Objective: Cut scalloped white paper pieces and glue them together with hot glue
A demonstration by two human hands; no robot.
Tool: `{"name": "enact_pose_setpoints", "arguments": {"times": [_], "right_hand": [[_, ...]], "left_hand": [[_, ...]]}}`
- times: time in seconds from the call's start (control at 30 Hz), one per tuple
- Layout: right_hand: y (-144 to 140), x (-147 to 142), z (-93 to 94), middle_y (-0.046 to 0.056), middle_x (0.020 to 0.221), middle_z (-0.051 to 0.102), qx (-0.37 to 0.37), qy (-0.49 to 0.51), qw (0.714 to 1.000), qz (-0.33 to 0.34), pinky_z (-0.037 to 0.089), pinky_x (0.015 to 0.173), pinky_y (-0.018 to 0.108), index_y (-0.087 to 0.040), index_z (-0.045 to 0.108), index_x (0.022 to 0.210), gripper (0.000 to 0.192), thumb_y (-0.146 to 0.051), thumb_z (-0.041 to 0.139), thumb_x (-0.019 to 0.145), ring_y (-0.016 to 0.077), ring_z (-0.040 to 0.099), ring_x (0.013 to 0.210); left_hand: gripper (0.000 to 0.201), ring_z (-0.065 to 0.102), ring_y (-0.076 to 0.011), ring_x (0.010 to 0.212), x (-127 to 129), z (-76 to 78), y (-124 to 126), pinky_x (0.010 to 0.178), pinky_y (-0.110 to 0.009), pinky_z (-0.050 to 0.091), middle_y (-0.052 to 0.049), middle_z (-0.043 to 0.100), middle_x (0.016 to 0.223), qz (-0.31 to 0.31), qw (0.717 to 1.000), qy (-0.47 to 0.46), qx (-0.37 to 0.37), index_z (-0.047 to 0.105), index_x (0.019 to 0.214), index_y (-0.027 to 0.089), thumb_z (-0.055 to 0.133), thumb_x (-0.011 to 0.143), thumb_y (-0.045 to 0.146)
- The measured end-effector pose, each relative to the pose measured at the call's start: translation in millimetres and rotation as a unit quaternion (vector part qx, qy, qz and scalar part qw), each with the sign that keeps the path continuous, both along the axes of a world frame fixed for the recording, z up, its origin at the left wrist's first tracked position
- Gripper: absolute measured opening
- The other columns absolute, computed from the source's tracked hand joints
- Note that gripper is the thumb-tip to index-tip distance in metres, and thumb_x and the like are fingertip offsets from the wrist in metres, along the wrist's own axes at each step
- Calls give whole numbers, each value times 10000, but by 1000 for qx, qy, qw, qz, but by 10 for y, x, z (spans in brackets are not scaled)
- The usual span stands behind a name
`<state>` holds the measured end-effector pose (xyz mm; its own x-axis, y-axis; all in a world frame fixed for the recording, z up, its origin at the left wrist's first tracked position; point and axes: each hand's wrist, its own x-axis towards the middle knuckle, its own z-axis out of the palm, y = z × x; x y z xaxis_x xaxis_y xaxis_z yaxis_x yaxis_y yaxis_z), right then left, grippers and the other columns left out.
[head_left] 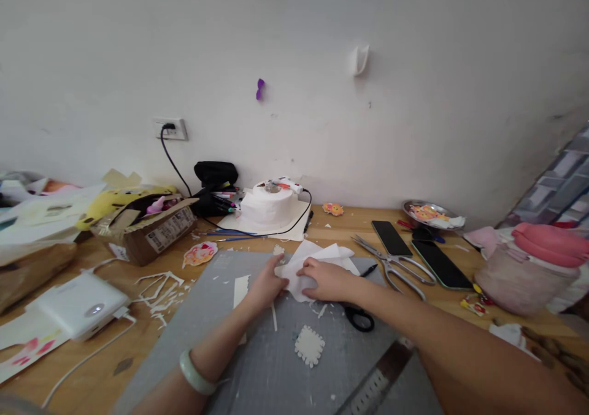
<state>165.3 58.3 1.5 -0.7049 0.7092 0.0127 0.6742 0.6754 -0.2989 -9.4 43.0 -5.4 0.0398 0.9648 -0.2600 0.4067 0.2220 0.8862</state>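
Observation:
A thin, folded white paper [301, 256] lies over the grey cutting mat [207, 341], between my two hands. At its left edge, my left hand [269, 282] has its fingers closed on the paper. My right hand [324, 279] presses on it from the right with curled fingers, some of them hidden. Nearer to me is a cream scalloped-edge paper piece [310, 345] lying flat. A white paper strip [242, 289] rests left of my left wrist. Black-handled scissors [359, 318] lie partly under my right forearm.
Large metal scissors [396, 264] and two phones [391, 238] lie at the right, near a metal bowl [430, 212]. A tissue roll [269, 206] with a glue gun [291, 185] on top stands behind. At left are a cardboard box [151, 231], paper scraps and a white power bank [85, 304].

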Motion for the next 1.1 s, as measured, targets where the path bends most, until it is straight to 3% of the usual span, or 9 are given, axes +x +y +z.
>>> {"name": "enact_pose_setpoints", "arguments": {"times": [0.17, 0.37, 0.47, 0.57, 0.63, 0.7, 0.8, 0.93, 1.1], "right_hand": [[8, 63, 111, 131, 1191, 500, -78, -62, 994, -34, 434, 784, 378, -237, 450, 1281, 775, -603, 616, 619, 302, 572, 952], [32, 87, 198, 125, 1262, 514, -147, -94, 984, -22, 384, 872, 401, -275, 342, 1346, 879, -605, 637, 587, 329, 502, 1100], [45, 71, 233, 121, 1302, 482, -179, -110, 977, -29, 373, 887, 424, -290, 305, 1361, 950, -613, 664, 543, 342, 483, 1125], [73, 34, 264, 111, 1313, 467, -218, -91, 970, -48, 355, 916, 420, -282, 344, 1337, 866, -607, 640, 590, 334, 464, 1146], [110, -3, 277, 123, 1225, 537, -248, -76, 963, -70, 394, 873, 407, -257, 383, 1306, 731, -604, 554, 686, 307, 532, 1064], [166, -45, 290, 130, 1000, 640, -285, -75, 952, -81, 466, 734, 385, -214, 395, 1282, 659, -617, 442, 762, 265, 624, 846], [271, -114, 325, 64, 673, 644, -349, -75, 931, -78, 489, 527, 312, -156, 435, 1212, 643, -640, 358, 796, 183, 607, 531], [391, -207, 349, 4, 591, 593, -373, 36, 921, -108, 463, 458, 237, -151, 522, 1032, 549, -627, 448, 768, 108, 542, 423], [425, -253, 191, -41, 508, 556, -426, 182, 873, -156, 411, 393, 204, -171, 522, 879, 441, -512, 679, 646, 91, 494, 384]], "left_hand": [[681, 459, -112, 428, -107, 38, 24, 489, -214, 354, 99, 443, 426, -40, 999, 32, 13, 346, 1322, 102, 496, 660, 51], [720, 490, -126, 496, -208, 68, 20, 536, -240, 400, 39, 574, 619, -99, 994, 35, 8, 394, 1297, 104, 569, 599, 116], [748, 484, -125, 514, -249, 66, 25, 549, -242, 404, 34, 572, 641, -118, 992, 34, 10, 386, 1306, 103, 587, 587, 142], [764, 461, -126, 512, -265, 60, 29, 546, -241, 392, 59, 521, 572, -139, 990, 31, 20, 376, 1320, 118, 590, 587, 157], [761, 452, -125, 524, -256, 59, 26, 556, -241, 389, 60, 511, 575, -149, 988, 30, 32, 373, 1325, 135, 580, 593, 161], [746, 451, -126, 550, -240, 59, 19, 578, -243, 391, 46, 531, 618, -154, 987, 34, 44, 384, 1319, 143, 570, 596, 156], [730, 445, -127, 581, -224, 56, 14, 605, -243, 388, 27, 556, 671, -159, 985, 46, 57, 414, 1300, 142, 560, 585, 133], [739, 402, -119, 569, -248, 50, 18, 576, -227, 355, 48, 513, 644, -186, 979, 59, 54, 414, 1301, 170, 556, 577, 125], [730, 372, -124, 559, -284, 61, 7, 540, -223, 310, 67, 417, 579, -204, 977, 56, 39, 432, 1283, 178, 541, 563, 123]]}}
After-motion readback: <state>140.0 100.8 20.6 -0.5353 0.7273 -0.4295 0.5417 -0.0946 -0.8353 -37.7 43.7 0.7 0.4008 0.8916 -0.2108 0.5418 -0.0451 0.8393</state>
